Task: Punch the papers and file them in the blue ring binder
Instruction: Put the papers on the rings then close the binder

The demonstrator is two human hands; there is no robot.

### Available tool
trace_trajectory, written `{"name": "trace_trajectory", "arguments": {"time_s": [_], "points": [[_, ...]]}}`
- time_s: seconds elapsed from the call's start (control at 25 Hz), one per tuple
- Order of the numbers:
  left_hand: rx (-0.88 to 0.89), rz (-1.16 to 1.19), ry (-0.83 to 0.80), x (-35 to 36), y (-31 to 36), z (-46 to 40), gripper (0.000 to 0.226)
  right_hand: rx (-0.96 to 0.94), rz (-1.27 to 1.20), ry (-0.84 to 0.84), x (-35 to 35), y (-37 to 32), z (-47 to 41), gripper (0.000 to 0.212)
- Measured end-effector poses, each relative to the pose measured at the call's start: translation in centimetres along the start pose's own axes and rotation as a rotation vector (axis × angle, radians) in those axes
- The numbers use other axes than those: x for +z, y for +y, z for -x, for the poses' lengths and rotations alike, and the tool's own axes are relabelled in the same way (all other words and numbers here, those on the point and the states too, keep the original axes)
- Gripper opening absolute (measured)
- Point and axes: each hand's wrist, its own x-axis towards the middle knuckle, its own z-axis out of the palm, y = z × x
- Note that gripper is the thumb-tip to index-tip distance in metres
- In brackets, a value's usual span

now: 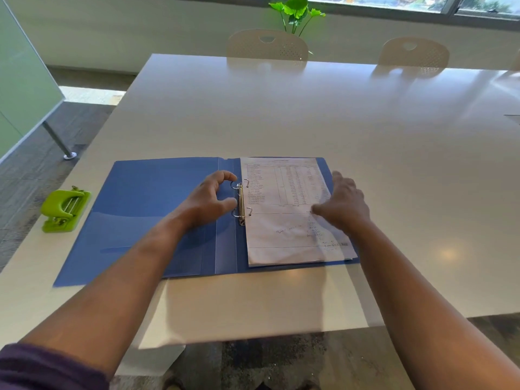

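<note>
The blue ring binder [146,209] lies wide open on the white table. Printed papers [284,220] rest on its right half, their punched holes over the right prongs of the metal rings [240,202], which stand apart. My left hand [209,199] sits beside the rings on the left side, thumb and fingers curled near the two left ring halves, holding nothing that I can make out. My right hand [344,205] hovers flat over the right edge of the papers, fingers spread and slightly blurred.
A green hole punch [65,209] sits at the left, close to the table's left edge. The white table [309,116] stretches far back to two beige chairs [267,46] and a green plant [297,12]. The near table edge is just below the binder.
</note>
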Motion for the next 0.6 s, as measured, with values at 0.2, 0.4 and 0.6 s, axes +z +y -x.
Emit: {"name": "trace_trajectory", "arguments": {"time_s": [0.2, 0.4, 0.6], "points": [[0.066, -0.076, -0.169, -0.8, -0.9, 0.9, 0.049, -0.354, -0.123, -0.023, 2.2, -3.4, 2.7, 0.060], [0.152, -0.203, -0.141, 0.0, -1.8, 0.4, 0.014, -0.509, -0.127, -0.035, 5.2, -5.8, 4.1, 0.045], [0.166, -0.212, -0.127, 0.7, -1.5, -0.5, 0.011, -0.490, -0.195, 0.020, 6.2, -6.8, 3.5, 0.022]]}}
